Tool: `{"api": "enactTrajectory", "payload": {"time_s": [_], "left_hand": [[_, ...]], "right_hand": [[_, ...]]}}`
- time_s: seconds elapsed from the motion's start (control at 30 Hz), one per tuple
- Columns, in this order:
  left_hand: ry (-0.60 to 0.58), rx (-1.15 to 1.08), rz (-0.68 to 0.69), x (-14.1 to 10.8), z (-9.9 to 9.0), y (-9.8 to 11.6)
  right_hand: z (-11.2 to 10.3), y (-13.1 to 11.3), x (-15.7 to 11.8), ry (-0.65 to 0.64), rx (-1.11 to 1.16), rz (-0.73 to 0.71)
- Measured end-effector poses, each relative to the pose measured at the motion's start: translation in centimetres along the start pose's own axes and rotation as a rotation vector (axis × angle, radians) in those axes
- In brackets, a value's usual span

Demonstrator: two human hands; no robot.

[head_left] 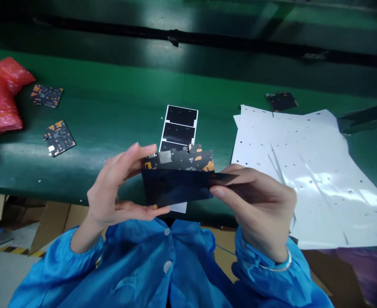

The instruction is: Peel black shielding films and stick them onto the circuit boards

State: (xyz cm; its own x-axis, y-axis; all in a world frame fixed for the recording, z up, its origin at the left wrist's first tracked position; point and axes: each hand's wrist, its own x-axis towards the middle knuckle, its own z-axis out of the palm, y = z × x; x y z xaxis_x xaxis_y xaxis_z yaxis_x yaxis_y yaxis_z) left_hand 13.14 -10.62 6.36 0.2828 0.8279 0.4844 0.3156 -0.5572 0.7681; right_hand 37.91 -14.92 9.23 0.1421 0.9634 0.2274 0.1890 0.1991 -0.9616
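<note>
In the middle of the head view a black circuit board with orange patches is held above the bench. My left hand grips its left side, thumb and fingers at opposite edges. A thin black adhesive sheet lies over the board's near part and sticks out to the right. My right hand pinches the sheet's right end between thumb and fingers. Whether the sheet is fully pressed to the board I cannot tell. Behind them a white backing strip with black rectangular stickers lies on the bench, partly hidden.
Two circuit boards lie at the left, near red bubble wrap. White used backing sheets are heaped at the right, with another board behind them. Cardboard is below the green bench's front edge.
</note>
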Motion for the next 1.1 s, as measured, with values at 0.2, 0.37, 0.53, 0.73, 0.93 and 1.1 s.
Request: {"api": "enactTrajectory", "payload": {"time_s": [0.2,0.37,0.53,0.73,0.93,1.1], "left_hand": [[-0.06,-0.102,0.08,0.5,0.0,0.0],[-0.054,-0.077,0.094,0.3,0.1,-0.2],[-0.07,-0.057,0.056,0.2,0.0,0.0],[-0.03,-0.117,0.089,0.5,0.1,-0.3],[-0.007,-0.16,0.218,0.8,0.2,-1.2],[-0.019,-0.039,0.303,1.4,-0.1,-1.1]], "right_hand": [[-0.5,-0.3,0.2,-0.028,-0.007,0.042],[-0.7,-0.3,0.0,-0.01,-0.027,0.049],[-0.9,-0.2,-0.2,-0.019,-0.027,0.043],[-0.8,-0.3,0.0,-0.026,0.027,0.06],[-0.6,-0.5,0.4,-0.056,0.113,0.036],[-0.6,-0.7,0.8,-0.061,0.05,-0.029]]}}
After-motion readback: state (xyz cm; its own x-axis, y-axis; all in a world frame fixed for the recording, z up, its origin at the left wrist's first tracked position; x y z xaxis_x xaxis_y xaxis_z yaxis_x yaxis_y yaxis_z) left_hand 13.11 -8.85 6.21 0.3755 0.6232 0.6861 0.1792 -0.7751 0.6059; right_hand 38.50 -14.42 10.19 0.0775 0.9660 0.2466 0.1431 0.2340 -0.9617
